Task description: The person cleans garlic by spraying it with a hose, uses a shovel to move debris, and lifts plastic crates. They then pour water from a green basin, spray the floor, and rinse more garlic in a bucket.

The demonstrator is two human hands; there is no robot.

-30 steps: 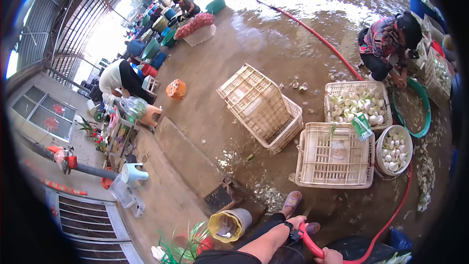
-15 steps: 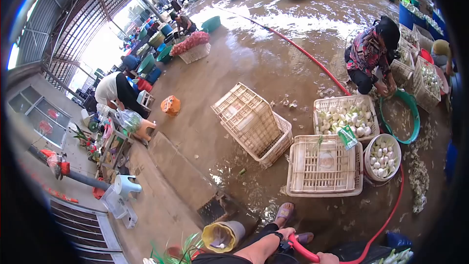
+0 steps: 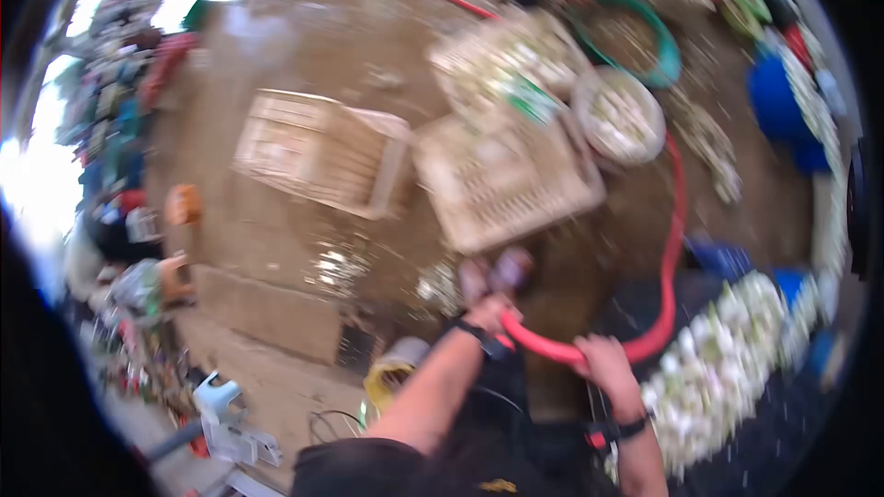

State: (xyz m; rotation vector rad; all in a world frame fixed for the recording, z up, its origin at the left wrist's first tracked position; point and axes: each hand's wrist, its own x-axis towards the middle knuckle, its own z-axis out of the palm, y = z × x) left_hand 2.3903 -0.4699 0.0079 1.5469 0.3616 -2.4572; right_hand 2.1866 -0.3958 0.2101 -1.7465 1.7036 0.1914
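Both hands are on a thick red hose (image 3: 670,285) in front of my body. My left hand (image 3: 490,313) is closed round its end, near my feet. Farther along the hose, to the right, my right hand (image 3: 603,364) grips it with the fingers wrapped over it. The hose curves up on the right and passes beside a white bucket (image 3: 619,117) of white vegetables. Beyond my feet lies an upturned cream crate (image 3: 506,179). Motion blurs the view.
A long pile of white vegetables (image 3: 714,373) lies at the right. Another cream crate stack (image 3: 318,152) stands left of centre. A green basin (image 3: 658,46) is near a crouching person at the top. A yellow-lined bucket (image 3: 391,373) stands beside my left arm.
The view has swung round to the right and down, so the crates appear farther left. More of both arms and the vegetable pile shows. Both hands still hold the hose.
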